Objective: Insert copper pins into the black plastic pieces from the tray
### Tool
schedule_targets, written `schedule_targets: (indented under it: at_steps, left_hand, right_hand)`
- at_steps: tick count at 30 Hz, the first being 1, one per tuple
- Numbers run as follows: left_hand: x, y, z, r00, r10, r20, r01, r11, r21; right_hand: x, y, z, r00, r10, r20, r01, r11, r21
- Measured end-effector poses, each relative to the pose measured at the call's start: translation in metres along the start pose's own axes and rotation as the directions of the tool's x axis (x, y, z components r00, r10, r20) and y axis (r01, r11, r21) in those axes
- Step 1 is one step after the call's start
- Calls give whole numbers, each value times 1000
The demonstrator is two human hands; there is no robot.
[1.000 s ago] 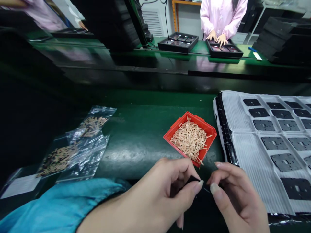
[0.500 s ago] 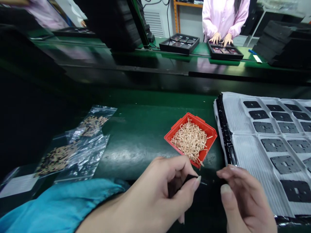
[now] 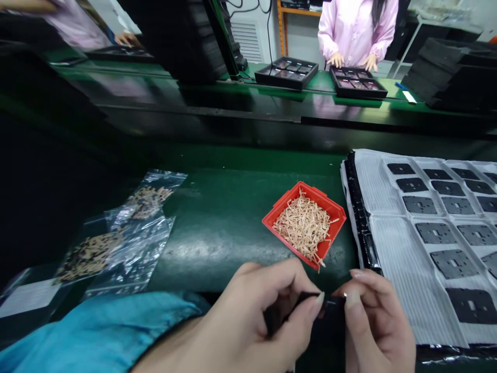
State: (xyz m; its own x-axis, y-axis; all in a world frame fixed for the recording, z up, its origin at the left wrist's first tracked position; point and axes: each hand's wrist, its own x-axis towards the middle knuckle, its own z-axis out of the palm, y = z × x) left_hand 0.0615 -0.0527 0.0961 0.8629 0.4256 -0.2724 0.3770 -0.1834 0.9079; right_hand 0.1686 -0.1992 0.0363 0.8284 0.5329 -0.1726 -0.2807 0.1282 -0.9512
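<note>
My left hand (image 3: 267, 311), in a teal sleeve, pinches a small black part (image 3: 306, 299) between thumb and fingers at the bottom centre. Just right of it, my right hand (image 3: 376, 316) has its thumb and index finger pressed together at the part's right end, with a tiny shiny spot at the fingertips. What the right fingertips grip is too small to tell. Beyond both hands stands a red bin (image 3: 334, 211) filled with thin tan strips (image 3: 303, 225). At the right, a white tray (image 3: 399, 269) carries rows of dark flat plates (image 3: 435, 233).
Clear zip bags (image 3: 155, 194) of small tan and dark pieces lie left on the green table (image 3: 217, 207). Across the bench, a person in pink (image 3: 355, 31) has both hands by a black tray (image 3: 359, 85). Dark stacks (image 3: 454, 72) rise at the far right.
My right hand has moved left to the black part, and its thumb and index finger have closed. The person across has drawn their hands back to the tray's far edge.
</note>
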Motion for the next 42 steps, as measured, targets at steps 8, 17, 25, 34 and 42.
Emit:
schedule_targets:
  at_steps: [8, 17, 25, 34, 42]
  left_hand:
    - [12, 9, 0, 972, -183, 145, 222, 919, -325]
    - [15, 9, 2, 959, -212, 190, 274, 870, -411]
    - [10, 4, 4, 958, -232, 168, 277, 903, -329]
    - [7, 7, -1, 999, -25, -42, 14, 971, -238]
    - [2, -7, 10, 942, 255, -220, -252, 967, 40]
  right_hand:
    - [21, 6, -14, 916, -294, 271, 317, 947, -46]
    - [16, 9, -3, 875, -473, 103, 483, 864, -140]
    - [10, 6, 8, 665, -746, -26, 696, 632, -340]
    - [2, 9, 15, 926, -373, -56, 345, 897, -275]
    - [-5, -2, 30, 990, -131, -54, 129, 990, -52]
